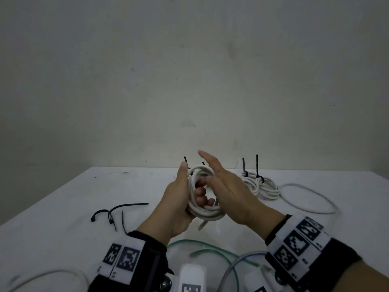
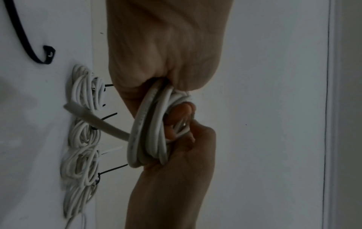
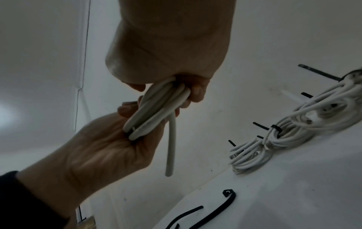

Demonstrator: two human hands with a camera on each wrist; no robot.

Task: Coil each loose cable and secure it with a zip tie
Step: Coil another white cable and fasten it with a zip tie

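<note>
A white cable coil (image 1: 202, 211) is held above the table between both hands. My left hand (image 1: 179, 207) grips its left side, fingers curled through the loops. On the right side my right hand (image 1: 227, 190) holds the loops, with some fingers stretched upward past the coil. In the right wrist view its fingers (image 3: 197, 93) curl round the coil (image 3: 156, 111). The cable's loose end (image 3: 170, 151) hangs free below. Several loose black zip ties (image 1: 126, 206) lie on the table to the left.
Coils bound with black zip ties (image 1: 261, 186) sit at the back right of the white table (image 1: 63, 186), by the wall. A loose white cable (image 1: 311, 199) loops at the right. Green (image 1: 210, 251) and bluish (image 1: 237, 262) cables lie near me, another white cable (image 1: 52, 275) at the lower left.
</note>
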